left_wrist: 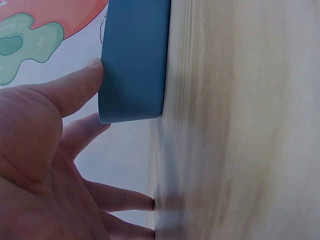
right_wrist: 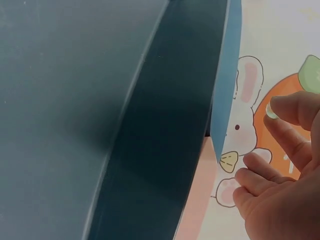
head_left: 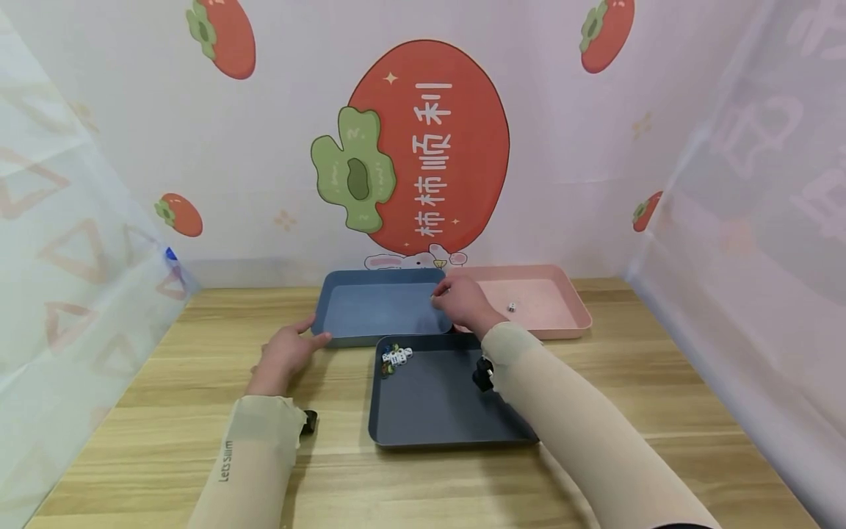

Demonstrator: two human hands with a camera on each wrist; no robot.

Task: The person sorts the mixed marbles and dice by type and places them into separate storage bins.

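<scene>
My right hand [head_left: 465, 300] is above the right end of the blue tray [head_left: 383, 339]. Between its thumb and index finger it pinches a small, clear, rounded glass-like piece [right_wrist: 271, 111]; the other fingers are loosely bent. At the blue tray's front left corner is my left hand [head_left: 286, 354], with thumb and index finger touching the rim and the other fingers spread down to the table. White dice [head_left: 398, 357] and several small colored, shiny pieces [head_left: 387, 371] lie together in the dark gray tray [head_left: 449, 404], at its back left corner.
A pink tray [head_left: 576, 332] stands right of the blue one, holding one white die [head_left: 512, 307]. The dark gray tray sits in front of both. The wooden table [head_left: 158, 411] ends at a patterned cloth backdrop [head_left: 277, 147], with cloth sides left and right.
</scene>
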